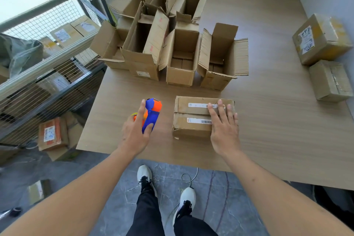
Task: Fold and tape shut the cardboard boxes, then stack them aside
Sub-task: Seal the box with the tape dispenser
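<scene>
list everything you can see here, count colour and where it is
folded box: one, brown, near table edge, flaps down, white barcode labels on top
open boxes: a cluster, count unclear, brown, far side of table
sealed boxes: two, brown, one with a white label, right end of table
tape dispenser: one, blue and orange, left of folded box
table: one, light wood
wire cage: one, dark metal, left, labelled boxes inside
floor box: one, brown with orange tape, left of table
shoes: two, white, on grey floor
left hand: grips tape dispenser
right hand: flat on folded box
</scene>
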A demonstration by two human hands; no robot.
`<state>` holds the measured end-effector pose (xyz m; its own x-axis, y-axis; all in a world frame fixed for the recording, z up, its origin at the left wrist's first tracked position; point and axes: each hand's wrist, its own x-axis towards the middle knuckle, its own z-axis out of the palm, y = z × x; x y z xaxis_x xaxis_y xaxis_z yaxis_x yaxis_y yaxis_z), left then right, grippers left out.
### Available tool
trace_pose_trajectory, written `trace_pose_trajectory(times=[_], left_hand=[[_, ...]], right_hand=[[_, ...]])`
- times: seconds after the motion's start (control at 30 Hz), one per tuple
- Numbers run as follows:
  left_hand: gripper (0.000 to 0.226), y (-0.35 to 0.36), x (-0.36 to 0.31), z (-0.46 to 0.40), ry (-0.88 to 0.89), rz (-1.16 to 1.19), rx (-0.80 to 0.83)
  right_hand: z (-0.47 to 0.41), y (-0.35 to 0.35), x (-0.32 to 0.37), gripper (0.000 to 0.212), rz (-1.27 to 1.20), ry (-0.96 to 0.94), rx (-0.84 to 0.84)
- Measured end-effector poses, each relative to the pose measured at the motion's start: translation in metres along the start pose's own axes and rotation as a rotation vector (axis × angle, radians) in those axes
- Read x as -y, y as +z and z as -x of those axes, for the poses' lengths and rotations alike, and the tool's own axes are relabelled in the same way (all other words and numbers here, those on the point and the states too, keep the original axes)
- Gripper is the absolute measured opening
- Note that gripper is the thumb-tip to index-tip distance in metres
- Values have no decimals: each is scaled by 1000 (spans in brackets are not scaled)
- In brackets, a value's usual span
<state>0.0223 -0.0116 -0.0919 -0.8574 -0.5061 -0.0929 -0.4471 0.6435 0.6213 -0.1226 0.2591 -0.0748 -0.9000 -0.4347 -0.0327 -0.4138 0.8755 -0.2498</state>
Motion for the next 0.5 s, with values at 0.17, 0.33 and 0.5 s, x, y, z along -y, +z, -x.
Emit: trace_pose_trajectory(times=[0.17,0.33,0.5], left_hand=[[85,-53,-32,-21,373,74,-12],[85,-83,-81,-37,649,-224,237],[93,-68,-102,-47,665,-474,420]], right_hand=[[4,6,39,73,-144,-1,-4],[3,10,51,69,-387,43,-5],[2,-4,29,64,-699,56,92]])
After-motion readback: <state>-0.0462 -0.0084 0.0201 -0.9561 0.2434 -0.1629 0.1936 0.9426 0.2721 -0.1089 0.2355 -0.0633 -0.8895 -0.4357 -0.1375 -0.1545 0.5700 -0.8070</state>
